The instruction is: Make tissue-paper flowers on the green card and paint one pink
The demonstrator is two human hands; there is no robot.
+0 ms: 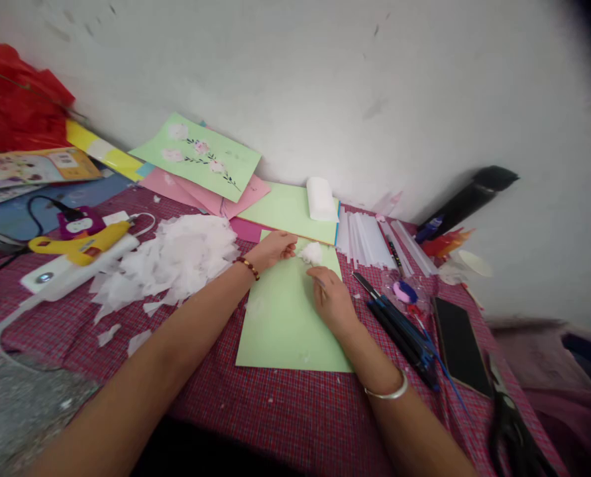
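Flanking tuft (311,254): left hand (273,248) nearly closed, right hand (334,303) half-curled, contents unclear; stray knuckle could drag tuft across green sheet (288,324).

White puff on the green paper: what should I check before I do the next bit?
1. White puff over the green sheet: ok.
2. Left hand and right hand close to the puff: ok.
3. Puff stuck down: cannot tell.
4. Green sheet free of marks: not ok, faint pale patches show.
5. Yellow glue gun off the sheet: ok, it lies on the white power strip.
6. Glue gun cool: cannot tell.
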